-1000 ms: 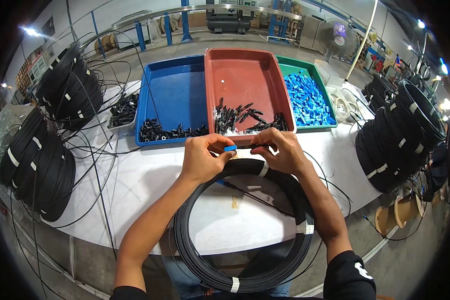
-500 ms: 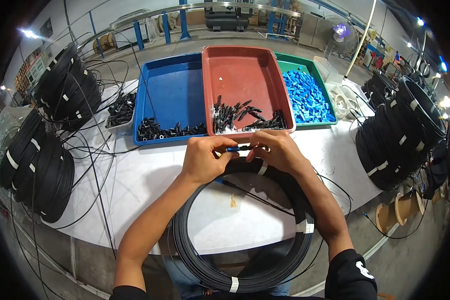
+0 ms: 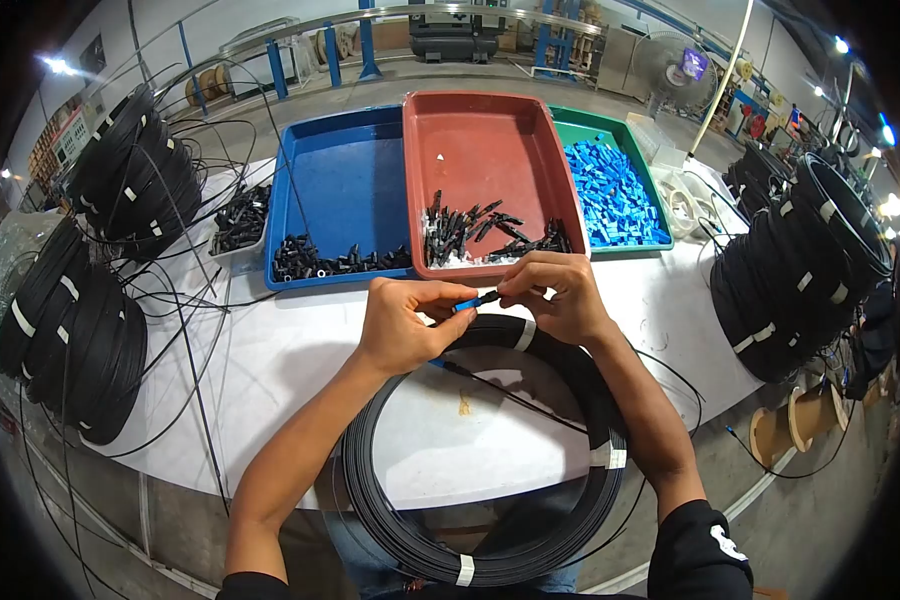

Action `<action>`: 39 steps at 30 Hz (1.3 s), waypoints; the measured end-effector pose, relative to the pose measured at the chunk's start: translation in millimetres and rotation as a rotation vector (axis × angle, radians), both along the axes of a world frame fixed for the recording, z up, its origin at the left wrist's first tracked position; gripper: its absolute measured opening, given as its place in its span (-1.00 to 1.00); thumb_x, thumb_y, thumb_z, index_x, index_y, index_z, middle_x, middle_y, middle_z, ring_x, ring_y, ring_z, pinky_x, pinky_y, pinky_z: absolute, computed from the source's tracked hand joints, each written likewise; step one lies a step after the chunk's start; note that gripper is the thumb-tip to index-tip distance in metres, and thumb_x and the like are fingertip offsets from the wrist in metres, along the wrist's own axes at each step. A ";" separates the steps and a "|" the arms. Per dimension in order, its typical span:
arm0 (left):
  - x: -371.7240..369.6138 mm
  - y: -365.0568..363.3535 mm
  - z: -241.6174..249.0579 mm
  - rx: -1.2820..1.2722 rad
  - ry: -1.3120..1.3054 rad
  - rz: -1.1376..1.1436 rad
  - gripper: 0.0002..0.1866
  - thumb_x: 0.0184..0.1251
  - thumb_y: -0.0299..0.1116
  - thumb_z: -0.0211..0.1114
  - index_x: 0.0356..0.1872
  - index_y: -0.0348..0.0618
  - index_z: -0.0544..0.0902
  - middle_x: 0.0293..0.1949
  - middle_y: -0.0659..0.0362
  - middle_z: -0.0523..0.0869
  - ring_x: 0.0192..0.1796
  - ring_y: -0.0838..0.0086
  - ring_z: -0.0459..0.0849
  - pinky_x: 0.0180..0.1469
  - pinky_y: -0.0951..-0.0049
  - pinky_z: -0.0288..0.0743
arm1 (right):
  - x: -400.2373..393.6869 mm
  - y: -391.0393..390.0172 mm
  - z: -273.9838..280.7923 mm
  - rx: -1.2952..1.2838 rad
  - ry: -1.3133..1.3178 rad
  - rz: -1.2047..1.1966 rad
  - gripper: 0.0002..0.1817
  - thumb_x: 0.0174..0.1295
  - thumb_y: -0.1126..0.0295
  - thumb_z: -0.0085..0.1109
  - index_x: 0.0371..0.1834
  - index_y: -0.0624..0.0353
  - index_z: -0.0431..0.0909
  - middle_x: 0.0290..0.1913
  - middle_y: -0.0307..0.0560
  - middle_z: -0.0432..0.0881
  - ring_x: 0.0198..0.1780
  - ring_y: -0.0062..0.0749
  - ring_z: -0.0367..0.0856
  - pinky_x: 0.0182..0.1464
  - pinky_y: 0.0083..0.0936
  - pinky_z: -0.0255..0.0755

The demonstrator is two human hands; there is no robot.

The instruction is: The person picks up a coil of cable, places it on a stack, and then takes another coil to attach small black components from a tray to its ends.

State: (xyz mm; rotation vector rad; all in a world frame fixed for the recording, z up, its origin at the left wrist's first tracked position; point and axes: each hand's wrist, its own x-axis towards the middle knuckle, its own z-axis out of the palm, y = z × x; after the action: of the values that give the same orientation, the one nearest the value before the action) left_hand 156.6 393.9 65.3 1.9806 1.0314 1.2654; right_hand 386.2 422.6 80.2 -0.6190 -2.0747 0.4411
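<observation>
Between thumb and fingers, my left hand (image 3: 408,322) pinches a small connector (image 3: 467,305) with a blue body. My right hand (image 3: 555,295) grips the black end of the same connector from the right. Both hands are above the top of a black cable coil (image 3: 610,400), which is bound with white tape and reaches over the table's front edge. A black cable with a blue tip (image 3: 437,362) crosses the inside of the coil. Just beyond my hands stands the red tray (image 3: 490,150), holding black parts.
A blue tray (image 3: 345,180) with black pieces and a green tray (image 3: 570,130) with blue pieces flank the red one. Black cable coils stand at the left (image 3: 80,330) and right (image 3: 790,290). Loose cables cross the white table (image 3: 270,400).
The blue part of the connector shows more and is tilted. My right hand's fingers have lifted slightly, and my left thumb lies closer beneath the connector.
</observation>
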 end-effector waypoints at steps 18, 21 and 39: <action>5.1 -8.6 8.8 -0.132 -0.051 -0.136 -0.47 0.11 -0.58 0.50 0.19 -0.33 0.66 -0.35 0.15 0.84 -0.35 0.73 0.71 -0.25 0.64 0.60 | -2.5 -1.3 0.2 0.256 0.033 0.022 -0.78 -0.14 0.80 0.29 -0.49 0.21 0.67 -0.39 -0.06 0.77 -0.35 -0.25 0.79 -0.33 -0.43 0.64; 4.6 -6.2 4.9 -0.187 -0.120 -0.136 -0.49 0.09 -0.52 0.53 0.15 -0.24 0.71 -0.34 0.10 0.85 -0.35 0.65 0.76 -0.20 0.57 0.66 | 0.2 1.4 -3.8 0.210 0.029 0.033 -0.79 -0.13 0.81 0.30 -0.49 0.23 0.68 -0.40 -0.05 0.77 -0.34 -0.27 0.79 -0.34 -0.40 0.64; -98.7 -93.2 31.7 -0.271 0.122 -0.014 -0.27 0.43 -0.01 0.30 0.49 -0.09 0.28 0.20 -0.08 0.66 0.29 0.17 0.62 0.37 0.18 0.38 | 30.2 -26.2 29.4 0.001 -0.465 -0.038 -0.45 0.17 0.38 0.42 0.26 0.13 0.52 0.17 0.06 0.63 0.25 0.02 0.56 0.28 -0.20 0.46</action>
State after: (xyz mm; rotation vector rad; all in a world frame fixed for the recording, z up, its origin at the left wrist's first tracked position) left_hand 57.9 300.7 97.0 1.8688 1.1783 0.9502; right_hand 416.4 396.4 109.6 -0.8184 -2.4948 0.2911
